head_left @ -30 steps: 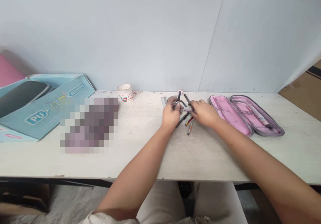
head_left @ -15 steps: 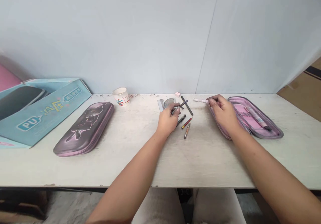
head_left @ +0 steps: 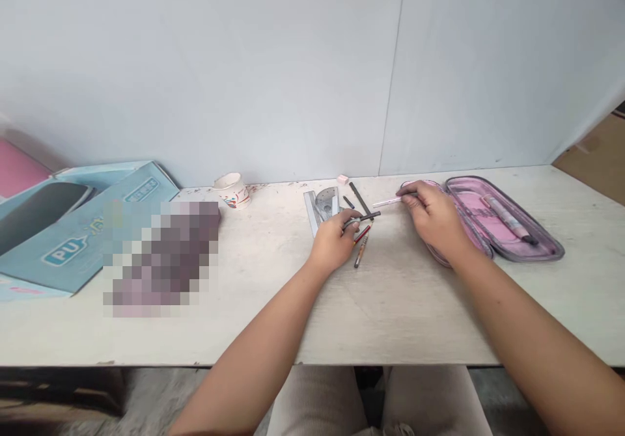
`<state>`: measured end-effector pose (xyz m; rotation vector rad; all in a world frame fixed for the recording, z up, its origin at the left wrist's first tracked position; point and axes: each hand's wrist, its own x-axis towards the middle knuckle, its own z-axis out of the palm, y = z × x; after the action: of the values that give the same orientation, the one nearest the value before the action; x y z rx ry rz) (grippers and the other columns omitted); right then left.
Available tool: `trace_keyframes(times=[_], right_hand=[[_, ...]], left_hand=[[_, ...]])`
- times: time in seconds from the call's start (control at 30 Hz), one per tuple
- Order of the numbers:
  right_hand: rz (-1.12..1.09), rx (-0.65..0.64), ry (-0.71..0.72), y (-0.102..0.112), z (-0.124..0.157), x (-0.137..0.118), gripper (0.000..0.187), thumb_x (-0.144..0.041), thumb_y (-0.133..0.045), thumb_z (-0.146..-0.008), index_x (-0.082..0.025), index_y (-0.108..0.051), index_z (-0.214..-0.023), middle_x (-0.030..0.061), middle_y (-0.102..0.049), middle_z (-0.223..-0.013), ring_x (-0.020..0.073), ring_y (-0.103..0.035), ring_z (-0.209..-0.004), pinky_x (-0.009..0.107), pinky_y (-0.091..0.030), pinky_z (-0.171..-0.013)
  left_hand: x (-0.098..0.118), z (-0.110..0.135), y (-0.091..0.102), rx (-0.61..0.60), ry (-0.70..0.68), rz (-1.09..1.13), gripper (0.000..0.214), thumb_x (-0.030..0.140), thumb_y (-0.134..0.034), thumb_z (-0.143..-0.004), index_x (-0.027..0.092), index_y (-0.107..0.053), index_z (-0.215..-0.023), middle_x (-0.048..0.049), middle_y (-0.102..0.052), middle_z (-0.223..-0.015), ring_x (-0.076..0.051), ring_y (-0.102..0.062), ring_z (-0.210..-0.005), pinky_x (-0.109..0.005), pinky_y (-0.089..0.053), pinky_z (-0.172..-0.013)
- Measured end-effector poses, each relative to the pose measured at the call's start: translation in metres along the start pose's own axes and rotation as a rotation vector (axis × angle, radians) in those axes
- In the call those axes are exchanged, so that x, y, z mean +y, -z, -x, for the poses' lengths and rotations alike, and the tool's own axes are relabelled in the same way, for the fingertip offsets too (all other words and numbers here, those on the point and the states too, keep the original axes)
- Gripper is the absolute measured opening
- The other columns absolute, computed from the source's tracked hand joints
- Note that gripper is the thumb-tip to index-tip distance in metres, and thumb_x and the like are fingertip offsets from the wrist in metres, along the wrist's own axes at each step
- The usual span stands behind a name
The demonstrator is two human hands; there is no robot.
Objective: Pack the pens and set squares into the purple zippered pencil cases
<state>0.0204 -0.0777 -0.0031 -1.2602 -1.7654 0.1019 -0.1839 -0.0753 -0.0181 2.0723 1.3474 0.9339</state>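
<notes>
My left hand (head_left: pixel 336 237) is closed around a dark pen (head_left: pixel 370 216), which points right. Just beneath and beyond it lie a red pencil (head_left: pixel 362 235), a patterned pencil (head_left: pixel 361 254), a dark stick-like pen (head_left: pixel 360 199), a short dark piece (head_left: pixel 348 202) and a clear ruler set with a protractor (head_left: pixel 326 200). A pale pink-and-white pen (head_left: pixel 387 202) is pinched in my right hand (head_left: pixel 432 218), its tip toward the left. That hand is over the near half of an open pink pencil case (head_left: pixel 554 252), partly hiding it. A thick marker (head_left: pixel 510 221) lies in the case's right half.
A pink eraser (head_left: pixel 342 179) is near the wall. Further left are a paper cup (head_left: pixel 232 190), a pixelated dark purple shape (head_left: pixel 168 260) and a blue box (head_left: pixel 112 228) marked PU. Brown cardboard (head_left: pixel 593 153) stands at the far right. The table's front edge runs above my legs.
My left hand has moved right and slightly down with the dark pen, uncovering more of the ruler set. The right hand still holds the pale pen, now tilted differently. The view has shifted slightly.
</notes>
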Motion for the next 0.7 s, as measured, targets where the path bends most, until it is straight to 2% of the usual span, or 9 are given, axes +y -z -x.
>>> trace_keyframes(times=[0.13, 0.27, 0.43, 0.53, 0.63, 0.7], right_hand=[[-0.015, 0.032, -0.045, 0.004, 0.0, 0.004, 0.017, -0.021, -0.044, -0.083, -0.021, -0.059, -0.091, 0.0037, -0.065, -0.094, 0.0187, -0.057, -0.088, 0.031, -0.041, -0.076], [-0.03, 0.001, 0.003, -0.001, 0.002, 0.0, 0.015, -0.021, -0.045, -0.083, -0.021, -0.059, -0.088, 0.0039, -0.064, -0.09, 0.0183, -0.057, -0.087, 0.031, -0.041, -0.076], [-0.05, -0.05, 0.076, -0.009, 0.005, -0.008, 0.014, -0.022, -0.045, -0.083, -0.02, -0.059, -0.084, 0.0038, -0.063, -0.086, 0.0173, -0.056, -0.083, 0.029, -0.04, -0.074], [-0.051, -0.095, -0.023, -0.013, 0.008, -0.012, 0.016, -0.031, -0.047, -0.083, -0.02, -0.058, -0.082, 0.0021, -0.062, -0.075, 0.0149, -0.054, -0.069, 0.026, -0.038, -0.063], [-0.004, -0.15, -0.176, -0.012, 0.008, -0.013, 0.033, -0.047, -0.045, -0.084, -0.019, -0.055, -0.068, -0.0009, -0.052, -0.052, 0.0125, -0.046, -0.051, 0.026, -0.032, -0.052], [-0.041, -0.19, -0.217, -0.01, 0.007, -0.011, 0.04, -0.051, -0.039, -0.085, -0.019, -0.053, -0.064, -0.0015, -0.047, -0.047, 0.0122, -0.044, -0.049, 0.026, -0.031, -0.052]], left_hand=[[-0.001, -0.001, 0.002, 0.036, 0.063, -0.008, 0.027, 0.023, -0.043, -0.083, 0.02, -0.06, -0.103, -0.0008, -0.063, -0.077, -0.013, -0.056, -0.068, -0.025, -0.043, -0.067], [0.0, 0.0, 0.003, 0.044, 0.05, -0.033, 0.026, 0.023, -0.043, -0.083, 0.021, -0.06, -0.101, -0.0004, -0.063, -0.075, -0.013, -0.055, -0.066, -0.025, -0.042, -0.065], [0.004, 0.004, 0.001, -0.014, -0.001, -0.04, 0.024, 0.02, -0.044, -0.082, 0.021, -0.055, -0.103, -0.0019, -0.065, -0.082, -0.015, -0.058, -0.072, -0.026, -0.043, -0.069], [0.005, 0.006, -0.001, -0.025, -0.03, 0.01, 0.034, 0.016, -0.045, -0.081, 0.022, -0.045, -0.114, -0.0016, -0.066, -0.085, -0.015, -0.06, -0.075, -0.027, -0.043, -0.071], [0.004, 0.005, -0.002, -0.027, -0.042, 0.007, 0.035, 0.015, -0.045, -0.081, 0.021, -0.042, -0.115, -0.0021, -0.066, -0.086, -0.016, -0.06, -0.077, -0.029, -0.043, -0.073], [0.002, 0.004, -0.002, -0.033, -0.048, -0.004, 0.032, 0.015, -0.045, -0.081, 0.022, -0.043, -0.113, -0.0025, -0.065, -0.087, -0.016, -0.06, -0.077, -0.029, -0.043, -0.073]])
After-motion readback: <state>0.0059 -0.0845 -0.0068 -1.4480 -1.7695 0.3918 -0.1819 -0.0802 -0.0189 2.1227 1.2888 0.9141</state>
